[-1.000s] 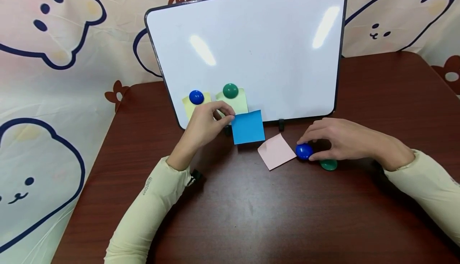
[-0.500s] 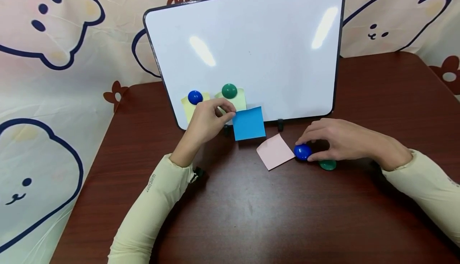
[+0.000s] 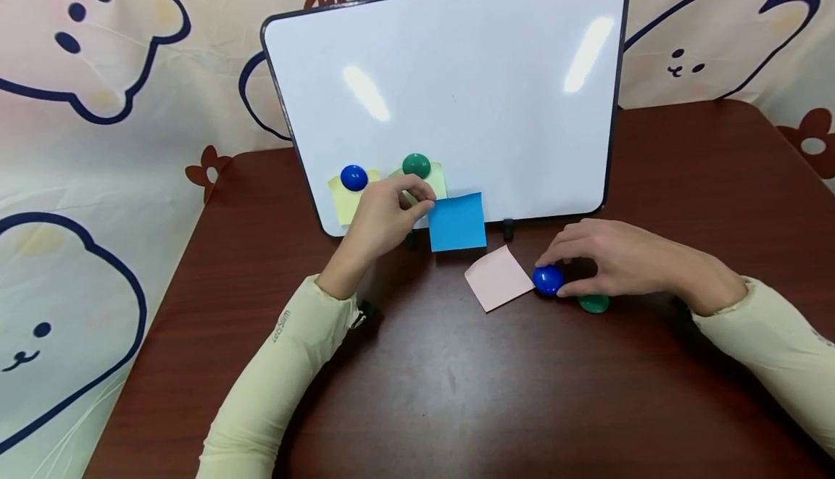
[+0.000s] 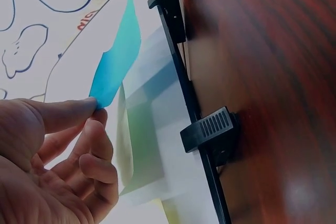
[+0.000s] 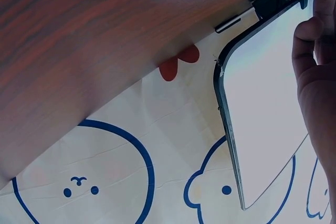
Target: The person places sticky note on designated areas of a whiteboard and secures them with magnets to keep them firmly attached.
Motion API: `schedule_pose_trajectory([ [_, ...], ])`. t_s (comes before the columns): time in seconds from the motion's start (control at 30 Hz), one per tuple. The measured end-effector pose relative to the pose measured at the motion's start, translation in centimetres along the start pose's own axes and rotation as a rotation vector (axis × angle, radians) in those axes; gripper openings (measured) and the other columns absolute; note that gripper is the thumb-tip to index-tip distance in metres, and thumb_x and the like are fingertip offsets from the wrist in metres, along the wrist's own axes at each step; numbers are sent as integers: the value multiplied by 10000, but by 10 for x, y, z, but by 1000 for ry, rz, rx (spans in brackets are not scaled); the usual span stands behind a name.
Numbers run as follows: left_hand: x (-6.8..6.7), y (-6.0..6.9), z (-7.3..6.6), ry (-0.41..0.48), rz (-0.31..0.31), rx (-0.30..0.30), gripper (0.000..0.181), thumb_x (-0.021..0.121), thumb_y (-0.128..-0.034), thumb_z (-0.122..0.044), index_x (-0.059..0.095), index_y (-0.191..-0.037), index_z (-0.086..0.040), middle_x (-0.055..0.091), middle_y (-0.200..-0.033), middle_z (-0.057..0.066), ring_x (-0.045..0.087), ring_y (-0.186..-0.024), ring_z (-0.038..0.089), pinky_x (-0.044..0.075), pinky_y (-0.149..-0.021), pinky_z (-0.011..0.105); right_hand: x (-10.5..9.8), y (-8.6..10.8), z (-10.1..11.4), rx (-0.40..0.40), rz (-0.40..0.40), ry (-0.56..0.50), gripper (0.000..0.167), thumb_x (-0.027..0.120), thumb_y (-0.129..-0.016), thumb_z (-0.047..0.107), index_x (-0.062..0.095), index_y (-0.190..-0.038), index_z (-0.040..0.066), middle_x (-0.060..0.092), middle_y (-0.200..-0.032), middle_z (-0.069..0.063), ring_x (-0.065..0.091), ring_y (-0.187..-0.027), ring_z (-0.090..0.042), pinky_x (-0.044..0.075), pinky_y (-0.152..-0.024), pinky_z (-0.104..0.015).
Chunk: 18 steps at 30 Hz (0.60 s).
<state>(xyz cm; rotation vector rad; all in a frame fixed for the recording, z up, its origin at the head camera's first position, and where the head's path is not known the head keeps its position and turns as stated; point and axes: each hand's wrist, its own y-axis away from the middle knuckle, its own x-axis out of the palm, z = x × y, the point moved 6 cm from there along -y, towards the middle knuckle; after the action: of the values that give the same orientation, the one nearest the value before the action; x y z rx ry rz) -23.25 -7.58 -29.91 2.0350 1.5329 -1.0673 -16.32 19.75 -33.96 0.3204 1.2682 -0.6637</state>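
Observation:
My left hand point(image 3: 383, 217) pinches a blue sticky note point(image 3: 459, 222) by its upper left corner, in front of the whiteboard's lower edge. In the left wrist view the note point(image 4: 116, 59) stands out from thumb and index finger, curved and apart from the board. On the table, my right hand point(image 3: 616, 258) holds a round blue magnet point(image 3: 548, 280) between thumb and fingertips. A green magnet point(image 3: 593, 303) lies partly under that hand. Touching or nearly touching the blue magnet is a pink sticky note point(image 3: 499, 279). The right wrist view leaves the magnet out; only part of the hand point(image 5: 317, 72) shows.
A whiteboard point(image 3: 509, 95) stands tilted on black clip feet point(image 3: 508, 230). At its lower left, another blue magnet point(image 3: 354, 177) holds a yellow note point(image 3: 342, 200), and another green magnet point(image 3: 416, 166) a pale green note point(image 3: 435, 182). Behind hangs a printed cloth point(image 3: 215, 44).
The left hand has shifted slightly right and the blue note has risen a little against the board. My right hand stays at the blue magnet with hardly any movement.

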Motion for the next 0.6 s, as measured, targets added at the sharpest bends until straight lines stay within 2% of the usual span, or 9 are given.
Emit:
schedule_pose_trajectory([
  [0.6,3,-10,-13,6,-74,29,80,676,-952,-171,707,-1010,-125,699,-950,36,636,-732,186,505,-641,300,0,0,-1,7,8,-4,384,822,-804,405,711,-1163,329,668,-1122,209,604,-1005,1,556,-824,-309],
])
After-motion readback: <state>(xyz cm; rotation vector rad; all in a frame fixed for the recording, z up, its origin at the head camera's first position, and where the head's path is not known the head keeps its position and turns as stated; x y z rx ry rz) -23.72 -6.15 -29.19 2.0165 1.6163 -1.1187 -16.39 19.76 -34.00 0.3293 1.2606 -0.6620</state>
